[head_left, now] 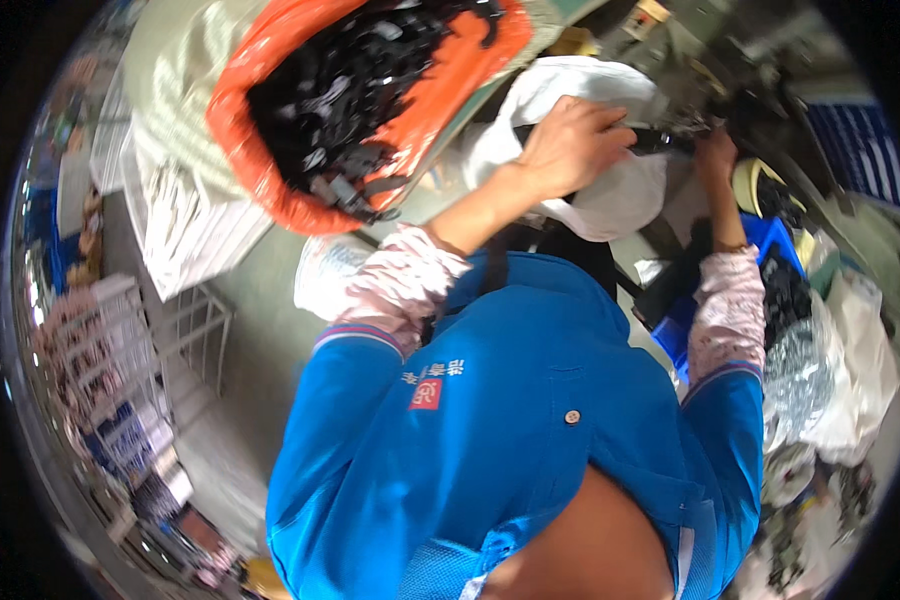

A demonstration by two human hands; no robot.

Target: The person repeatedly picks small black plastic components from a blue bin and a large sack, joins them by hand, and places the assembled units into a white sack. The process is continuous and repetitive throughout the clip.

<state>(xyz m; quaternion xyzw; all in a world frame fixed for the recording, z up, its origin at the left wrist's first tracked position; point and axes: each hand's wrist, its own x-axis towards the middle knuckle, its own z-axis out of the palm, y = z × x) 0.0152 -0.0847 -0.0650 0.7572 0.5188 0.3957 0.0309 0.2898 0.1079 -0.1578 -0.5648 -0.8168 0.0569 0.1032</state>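
Note:
My left hand (pixel 578 148) rests over a bulky white item (pixel 625 195) that looks like cloth or a soft bag, its fingers stretched out and slightly bent. A black strip (pixel 655 140) runs from under the fingers toward a dark machine (pixel 710 85), whose details are blurred. My right hand (pixel 715 155) is beside that machine, at the far end of the strip. Its fingers are blurred and partly hidden, so I cannot tell whether they grip anything.
At the far left, an orange-lined sack (pixel 245 130) holds many small black pieces. A blue bin (pixel 765 235) with black items stands by my right forearm, near a yellowish roll (pixel 748 185) and clear plastic bags (pixel 805 370). A white wire rack (pixel 195 335) stands at left.

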